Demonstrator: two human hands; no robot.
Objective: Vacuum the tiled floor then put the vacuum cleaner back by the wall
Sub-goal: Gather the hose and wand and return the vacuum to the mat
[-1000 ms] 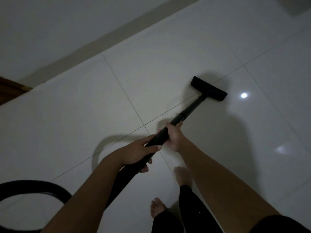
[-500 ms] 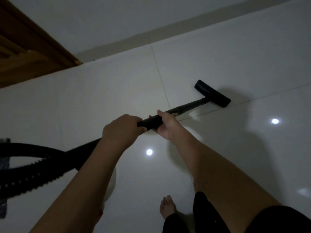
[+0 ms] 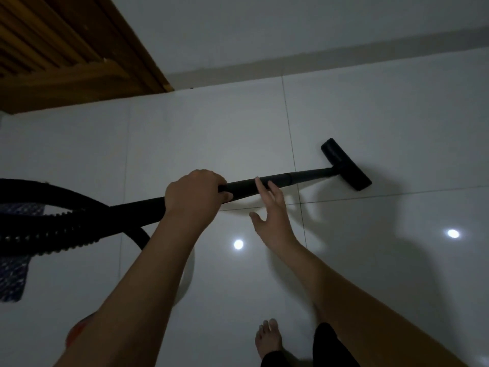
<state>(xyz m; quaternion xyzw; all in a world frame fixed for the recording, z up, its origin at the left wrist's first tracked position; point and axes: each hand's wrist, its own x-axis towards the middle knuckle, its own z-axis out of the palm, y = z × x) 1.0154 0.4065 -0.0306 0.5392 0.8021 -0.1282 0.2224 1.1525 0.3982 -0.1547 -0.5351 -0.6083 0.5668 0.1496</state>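
Observation:
A black vacuum wand [image 3: 277, 180] runs across the middle of the view to a flat black floor head [image 3: 345, 165] resting on the white tiled floor [image 3: 383, 260]. My left hand [image 3: 195, 193] is shut around the wand's grip end. My right hand [image 3: 270, 207] is open with fingers spread, its fingertips just at the wand and no grip on it. A ribbed black hose [image 3: 53, 229] loops away to the left from the wand. A white rounded shape with a red patch [image 3: 185, 282], partly hidden under my left forearm, looks like the vacuum body.
A white wall with a grey skirting [image 3: 344, 58] runs along the far side. A wooden slatted door [image 3: 60, 49] fills the upper left. A blue patterned mat [image 3: 13, 274] lies at the left edge. My bare foot [image 3: 268, 337] stands at the bottom.
My right hand has let go of the wand and opened. The view has swung left, bringing more of the wooden door and the hose into sight. My left hand keeps its grip.

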